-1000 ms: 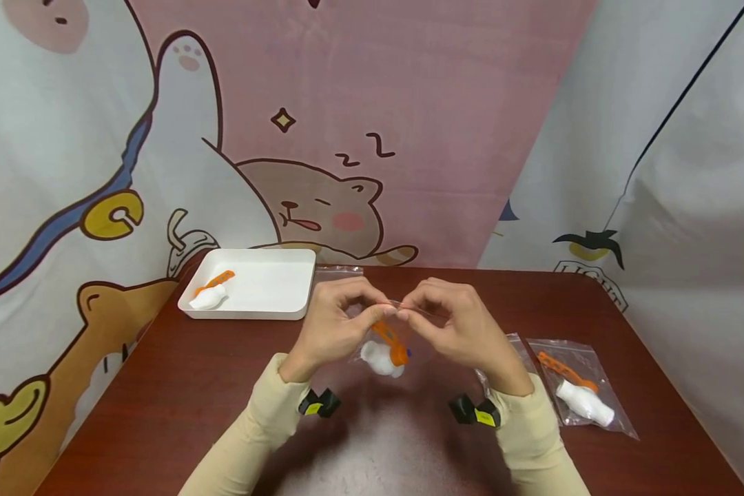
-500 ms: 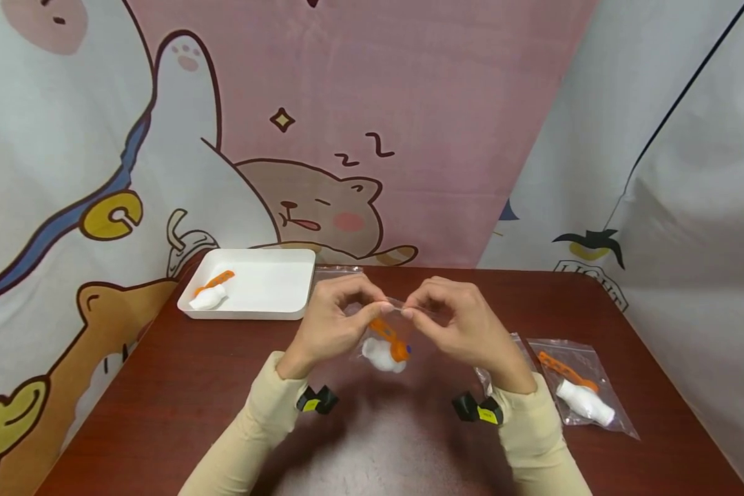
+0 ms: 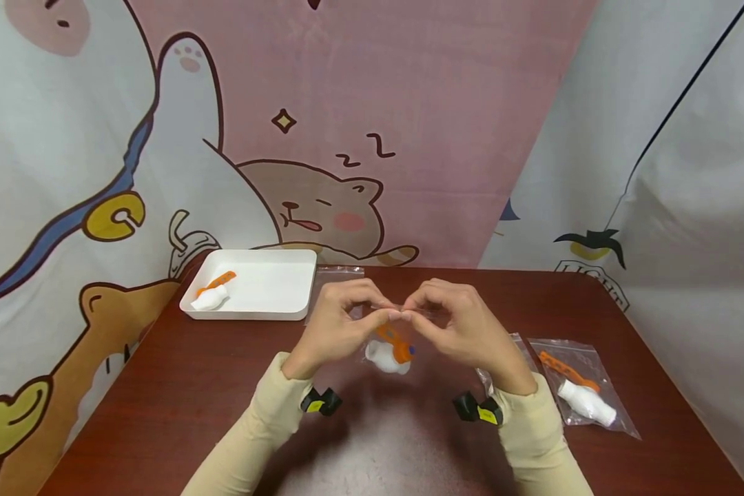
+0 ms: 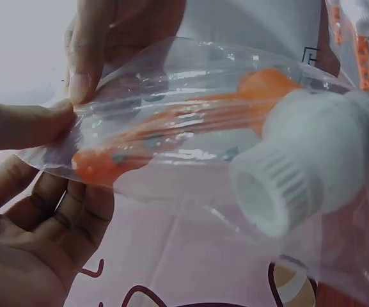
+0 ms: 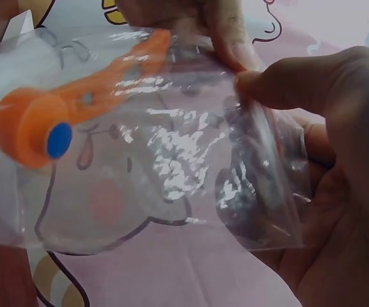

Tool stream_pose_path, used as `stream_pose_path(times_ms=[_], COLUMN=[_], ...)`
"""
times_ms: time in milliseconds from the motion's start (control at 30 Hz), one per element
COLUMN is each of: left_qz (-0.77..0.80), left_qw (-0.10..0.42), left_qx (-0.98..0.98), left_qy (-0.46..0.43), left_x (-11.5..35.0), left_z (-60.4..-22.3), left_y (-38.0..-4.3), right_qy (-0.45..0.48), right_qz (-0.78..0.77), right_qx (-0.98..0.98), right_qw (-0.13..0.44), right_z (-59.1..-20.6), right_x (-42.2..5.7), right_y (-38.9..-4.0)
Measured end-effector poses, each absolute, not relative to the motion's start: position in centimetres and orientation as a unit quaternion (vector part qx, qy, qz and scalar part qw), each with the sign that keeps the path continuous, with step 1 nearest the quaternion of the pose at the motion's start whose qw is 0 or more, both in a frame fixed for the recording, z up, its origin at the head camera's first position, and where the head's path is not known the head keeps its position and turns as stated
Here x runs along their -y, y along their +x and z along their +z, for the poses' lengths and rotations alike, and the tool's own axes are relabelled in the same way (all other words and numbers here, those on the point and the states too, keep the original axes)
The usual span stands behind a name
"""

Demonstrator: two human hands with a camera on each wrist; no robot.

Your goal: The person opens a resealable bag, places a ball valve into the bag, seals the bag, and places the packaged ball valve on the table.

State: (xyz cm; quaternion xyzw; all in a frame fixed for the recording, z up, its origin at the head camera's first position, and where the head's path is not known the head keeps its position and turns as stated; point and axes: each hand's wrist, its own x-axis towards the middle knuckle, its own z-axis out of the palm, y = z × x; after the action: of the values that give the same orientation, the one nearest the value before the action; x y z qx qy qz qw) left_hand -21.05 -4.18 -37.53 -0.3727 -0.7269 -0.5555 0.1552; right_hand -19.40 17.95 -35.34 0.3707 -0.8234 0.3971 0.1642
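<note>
A clear zip bag [image 5: 171,160] hangs between my two hands above the middle of the table. My left hand [image 3: 341,327] pinches its top edge between thumb and fingers. Close beside it, my right hand [image 3: 461,324] pinches the same edge, and the fingertips of both meet in the head view. Inside the bag lies a white plastic fitting with a ribbed, open end [image 4: 318,160]. Next to the fitting is an orange plastic piece [image 5: 31,128] with a long, holed handle and a blue round tip. My fingers cover part of the bag's edge.
A white tray [image 3: 273,282] at the back left holds another orange piece [image 3: 217,282] and white fitting [image 3: 211,297]. A flat clear bag [image 3: 337,274] lies beside the tray. At right, a filled clear bag [image 3: 585,386] lies near another bag partly behind my right arm.
My left fingertips have shifted slightly right along the bag's edge, closing the small gap to my right fingertips. The bag hangs slightly further right. Both hands keep their pinch.
</note>
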Motion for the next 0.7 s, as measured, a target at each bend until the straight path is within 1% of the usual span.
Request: stream_pose_path(times_ms=[433,700], left_qz=[-0.578,-0.593], left_qw=[0.181,0.164], left_qx=[0.705,0.704], left_qy=[-0.369,-0.355], left_x=[4.7,4.9], left_z=[-37.0,-37.0], left_y=[-21.0,-21.1], right_qy=[0.358,0.352], right_qz=[0.391,0.391], right_qx=[0.833,0.836], right_qw=[0.161,0.159], right_z=[-35.2,-35.2], right_x=[-18.8,-19.0], right_y=[-19.4,-19.4])
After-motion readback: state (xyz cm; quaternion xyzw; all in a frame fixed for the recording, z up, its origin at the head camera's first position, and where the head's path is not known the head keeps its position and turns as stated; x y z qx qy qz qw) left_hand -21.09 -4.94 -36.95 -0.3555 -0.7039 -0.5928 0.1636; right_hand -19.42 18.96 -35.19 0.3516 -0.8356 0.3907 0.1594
